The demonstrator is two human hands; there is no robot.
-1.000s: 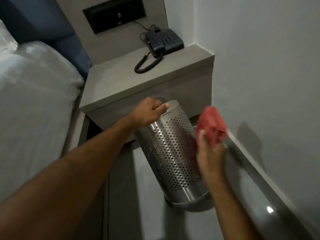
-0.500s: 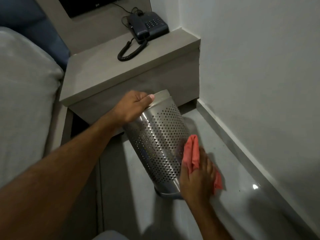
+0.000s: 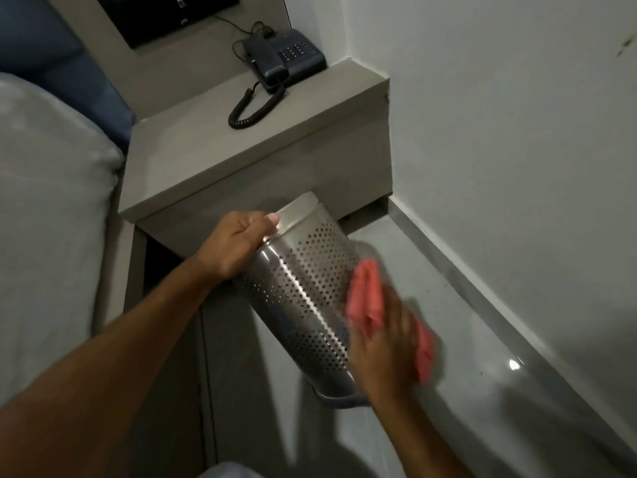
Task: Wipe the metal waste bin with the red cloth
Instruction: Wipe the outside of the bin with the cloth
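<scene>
The left hand (image 3: 241, 236) holds the tipped bin (image 3: 303, 291) by its rim. The right hand (image 3: 386, 343) presses the red cloth (image 3: 367, 291) on its side; wiping looks partly done.

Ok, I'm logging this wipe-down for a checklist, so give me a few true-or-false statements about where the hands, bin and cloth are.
1. The bin stands upright. False: it is tilted, base on the floor.
2. The left hand grips the bin's rim. True.
3. The right hand presses the cloth against the bin's side. True.
4. The cloth is blue. False: it is red.
5. The phone sits on the nightstand. True.
</scene>
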